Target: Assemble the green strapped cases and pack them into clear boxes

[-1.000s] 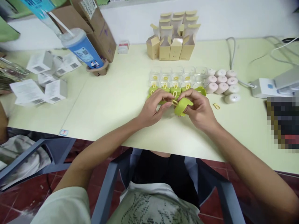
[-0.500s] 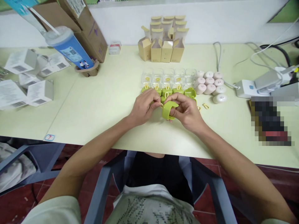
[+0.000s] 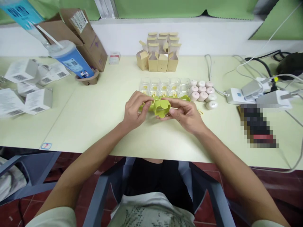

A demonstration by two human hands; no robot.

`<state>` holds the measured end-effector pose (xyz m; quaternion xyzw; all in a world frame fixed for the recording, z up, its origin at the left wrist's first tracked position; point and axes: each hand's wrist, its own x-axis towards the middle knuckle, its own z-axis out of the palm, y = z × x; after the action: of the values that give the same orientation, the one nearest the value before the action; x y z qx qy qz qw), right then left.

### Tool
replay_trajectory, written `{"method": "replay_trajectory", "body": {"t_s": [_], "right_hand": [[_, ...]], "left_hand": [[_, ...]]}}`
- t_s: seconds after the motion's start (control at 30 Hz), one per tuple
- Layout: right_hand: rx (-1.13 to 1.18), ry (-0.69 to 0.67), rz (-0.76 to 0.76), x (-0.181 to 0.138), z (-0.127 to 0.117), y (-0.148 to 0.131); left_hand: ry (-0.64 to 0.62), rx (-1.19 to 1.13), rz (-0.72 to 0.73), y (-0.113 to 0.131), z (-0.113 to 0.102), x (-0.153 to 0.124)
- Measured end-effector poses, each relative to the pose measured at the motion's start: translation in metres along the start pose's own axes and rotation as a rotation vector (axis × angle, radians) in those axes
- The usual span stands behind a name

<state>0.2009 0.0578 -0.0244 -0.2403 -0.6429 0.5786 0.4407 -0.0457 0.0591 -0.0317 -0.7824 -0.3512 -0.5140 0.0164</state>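
My right hand (image 3: 187, 115) grips a hollow lime-green plastic shell (image 3: 162, 108) between thumb and fingers, its open side tilted toward me. On the shell's left, my left hand (image 3: 136, 110) has its thumb and forefinger pinched at a small yellow loop (image 3: 152, 101), partly hidden by the fingertips. Just behind the hands sit more green shells (image 3: 186, 98) with yellow loops on top, partly covered by my fingers. Past them stand rows of clear plastic cases (image 3: 184, 83), several with yellow marks inside. To their right are pale pink and white rounded pieces (image 3: 202, 89).
Open small cardboard boxes (image 3: 163, 64) stand near the wall. On the left are a blue drink cup (image 3: 73, 60), a large carton (image 3: 93, 47) and white boxes (image 3: 39, 99). A power strip (image 3: 239, 96) with cables and a pixelated dark object (image 3: 258, 124) lie on the right.
The green shell has turned so its opening faces me. My view has tilted up, showing more of the wall. Both hands stay together at the shell.
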Motion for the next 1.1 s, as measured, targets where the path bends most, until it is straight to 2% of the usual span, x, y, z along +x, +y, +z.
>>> {"method": "replay_trajectory", "body": {"t_s": [0.07, 0.13, 0.17, 0.27, 0.33, 0.47, 0.6, 0.7, 0.9, 1.1], "right_hand": [[-0.191, 0.107, -0.088, -0.001, -0.013, -0.010], [-0.506, 0.202, -0.208, -0.004, -0.030, -0.021], [-0.697, 0.204, -0.267, -0.006, -0.038, -0.025], [-1.173, 0.093, -0.373, -0.009, -0.057, -0.031], [-1.345, 0.013, -0.394, -0.010, -0.062, -0.029], [-1.473, -0.108, -0.420, -0.009, -0.056, -0.018], [-1.538, -0.143, -0.418, -0.007, -0.048, -0.012], [-1.587, -0.167, -0.357, -0.007, -0.043, -0.011], [-1.632, -0.149, -0.218, -0.005, -0.036, -0.016], [-1.661, -0.148, -0.201, -0.004, -0.036, -0.016]], "left_hand": [[0.074, 0.049, -0.064, -0.004, -0.003, 0.002], [0.119, 0.086, -0.156, -0.011, -0.004, 0.001], [0.127, 0.099, -0.209, -0.016, -0.004, 0.000], [0.123, 0.120, -0.340, -0.027, 0.001, -0.006], [0.117, 0.134, -0.396, -0.032, 0.005, -0.010], [0.097, 0.154, -0.464, -0.037, 0.010, -0.014], [0.080, 0.169, -0.494, -0.037, 0.009, -0.014], [0.038, 0.198, -0.551, -0.033, 0.008, -0.012], [0.014, 0.215, -0.593, -0.027, 0.006, -0.008], [0.009, 0.216, -0.591, -0.028, 0.006, -0.008]]}}
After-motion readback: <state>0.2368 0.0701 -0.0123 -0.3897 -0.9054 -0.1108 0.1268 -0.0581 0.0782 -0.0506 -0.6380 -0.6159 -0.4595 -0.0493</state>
